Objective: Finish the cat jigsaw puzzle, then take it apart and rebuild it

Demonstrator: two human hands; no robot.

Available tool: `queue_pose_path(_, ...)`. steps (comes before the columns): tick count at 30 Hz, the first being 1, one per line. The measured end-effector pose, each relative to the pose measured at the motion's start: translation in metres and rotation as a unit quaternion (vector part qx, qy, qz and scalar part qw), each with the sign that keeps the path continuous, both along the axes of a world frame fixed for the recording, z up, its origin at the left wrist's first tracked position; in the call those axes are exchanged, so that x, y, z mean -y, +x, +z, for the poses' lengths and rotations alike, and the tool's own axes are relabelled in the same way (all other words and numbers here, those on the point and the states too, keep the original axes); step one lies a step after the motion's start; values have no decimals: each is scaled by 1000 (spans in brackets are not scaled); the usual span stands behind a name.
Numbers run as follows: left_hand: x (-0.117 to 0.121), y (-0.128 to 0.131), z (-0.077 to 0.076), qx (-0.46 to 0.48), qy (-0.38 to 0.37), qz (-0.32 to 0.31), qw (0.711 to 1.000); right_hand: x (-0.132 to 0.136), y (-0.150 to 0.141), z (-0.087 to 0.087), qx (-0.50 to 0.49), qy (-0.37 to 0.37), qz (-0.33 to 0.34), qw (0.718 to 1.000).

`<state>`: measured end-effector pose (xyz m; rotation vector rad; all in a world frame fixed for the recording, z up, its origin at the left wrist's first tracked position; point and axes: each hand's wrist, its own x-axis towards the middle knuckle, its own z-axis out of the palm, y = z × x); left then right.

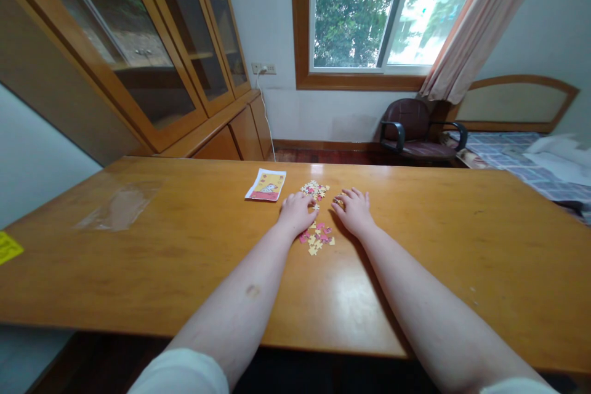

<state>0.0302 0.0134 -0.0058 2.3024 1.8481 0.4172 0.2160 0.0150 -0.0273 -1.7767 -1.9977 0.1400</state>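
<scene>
Yellow and pink jigsaw pieces lie loose in a near pile on the surface, another heap beyond; from my end, none look joined. Right hand spread, fingertips at a few more pieces; left hand beside both piles, its grip I can't tell.

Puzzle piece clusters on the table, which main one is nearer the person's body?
The loosely spread cluster, on the near side of the left hand and right hand; the other main cluster lies beyond the left hand.
</scene>
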Motion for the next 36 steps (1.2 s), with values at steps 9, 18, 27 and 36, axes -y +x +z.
queue_pose_path(9, -3, -2, 1, 6, -3, -7, 1000, 0, -1, 0, -9, 2, 8, 1000)
queue_pose_path(18, -11, -10, -7, 23, 6, 48, 999, 3, -1, 4, -17, -2, 50, 999)
queue_pose_path(27, -10, -10, -8, 10, 48, 89, 995, 20, -15, 10, 93, -51, 199, 974)
queue_pose_path(36, -10, -11, -6, 18, 5, 91, 996, 7, -7, 6, 53, -18, 16, 998)
